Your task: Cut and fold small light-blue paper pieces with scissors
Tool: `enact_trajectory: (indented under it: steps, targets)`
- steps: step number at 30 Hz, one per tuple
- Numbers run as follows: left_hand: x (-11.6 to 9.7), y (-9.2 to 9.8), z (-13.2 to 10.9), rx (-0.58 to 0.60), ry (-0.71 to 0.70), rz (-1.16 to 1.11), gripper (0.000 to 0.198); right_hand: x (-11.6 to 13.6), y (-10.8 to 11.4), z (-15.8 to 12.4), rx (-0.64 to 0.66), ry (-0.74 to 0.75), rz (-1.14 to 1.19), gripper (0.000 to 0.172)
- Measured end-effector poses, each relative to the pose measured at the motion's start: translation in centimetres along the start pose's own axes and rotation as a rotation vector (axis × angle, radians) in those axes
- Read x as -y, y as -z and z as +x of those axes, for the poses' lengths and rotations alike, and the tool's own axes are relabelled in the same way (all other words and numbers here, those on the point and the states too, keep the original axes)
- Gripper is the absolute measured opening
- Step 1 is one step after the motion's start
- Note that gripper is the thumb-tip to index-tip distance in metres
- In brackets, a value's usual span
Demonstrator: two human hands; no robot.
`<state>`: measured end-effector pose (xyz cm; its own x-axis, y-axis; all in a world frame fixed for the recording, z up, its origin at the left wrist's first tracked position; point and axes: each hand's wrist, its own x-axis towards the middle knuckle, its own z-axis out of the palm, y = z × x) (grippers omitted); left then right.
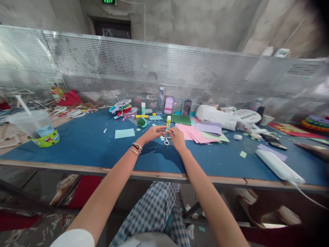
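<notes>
1. Left hand (154, 132): stretched out over the middle of the blue bench (84, 144). The fingers are drawn in to a pinch on a small pale piece (166, 132), which is too small for me to identify. There are bracelets (136, 147) on that wrist.
2. Right hand (177, 137): meets the left at the fingertips. Its fingers are curled and nipped shut on the same piece.
3. The piece sits between the two sets of fingertips at mid-bench, just near of a glue stick (168, 120).
4. Scissors (166, 140), white-handled, show directly under the fingertips. I cannot tell whether either hand touches them.
5. The glue stick has a yellow cap and stands upright. A green sheet (181, 119) lies just to its right.
6. Right of the hands: a fanned pile of pink paper (195, 134) with a purple sheet (209, 127) lying on it.
7. Left of the hands, apart from them: a light-blue sheet (124, 133), flat.
8. Far left: a plastic cup (38, 127) with a straw.
9. Near right: a white power strip (279, 166).
10. Far edge: a water bottle (160, 100) stands upright before the perforated metal screen (102, 65).
</notes>
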<state>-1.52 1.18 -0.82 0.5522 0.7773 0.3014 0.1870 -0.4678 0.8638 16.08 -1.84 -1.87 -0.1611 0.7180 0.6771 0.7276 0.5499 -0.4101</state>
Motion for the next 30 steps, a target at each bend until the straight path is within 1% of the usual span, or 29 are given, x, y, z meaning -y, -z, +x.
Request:
enact_trajectory:
  steps: [1,3,5,7,9,11,15,18,20,26,30]
  targets:
    - [-0.2,0.1,-0.1,0.021,0.036,-0.046,0.047,0.1,0.1,0.0,-0.001,0.009,0.005,0.026]
    - [-0.5,0.2,-0.2,0.013,0.093,-0.099,0.043,0.3,0.3,-0.1,0.01,0.022,0.007,0.027]
    - [-0.5,0.2,-0.2,-0.034,0.13,-0.108,0.037,0.5,0.3,-0.3,0.034,0.034,-0.011,0.028]
    - [-0.4,0.1,-0.1,-0.104,0.147,-0.081,0.032,0.6,0.1,-0.4,0.059,0.039,-0.05,0.027]
    - [-0.1,0.1,0.2,-0.166,0.154,-0.042,0.03,0.6,-0.1,-0.4,0.077,0.016,-0.09,0.026]
    - [0.2,0.0,0.3,-0.192,0.159,0.004,0.03,0.3,-0.4,-0.4,0.08,-0.035,-0.112,0.024]
    - [0.8,-0.2,0.4,-0.16,0.123,0.086,0.032,-0.2,-0.6,-0.3,0.062,-0.131,-0.112,0.023]
    - [1.1,-0.2,0.4,-0.128,0.092,0.101,0.039,-0.3,-0.6,-0.3,0.061,-0.142,-0.086,0.022]
    - [1.1,-0.2,0.4,-0.118,0.085,0.105,0.039,-0.3,-0.5,-0.3,0.068,-0.132,-0.069,0.021]
    - [0.7,-0.2,0.3,-0.198,0.067,0.264,0.038,-0.1,-0.3,-0.3,0.054,-0.154,-0.045,0.02]
    - [1.2,-0.1,0.4,-0.165,0.05,0.287,0.032,-0.1,-0.3,-0.2,0.066,-0.193,-0.06,0.025]
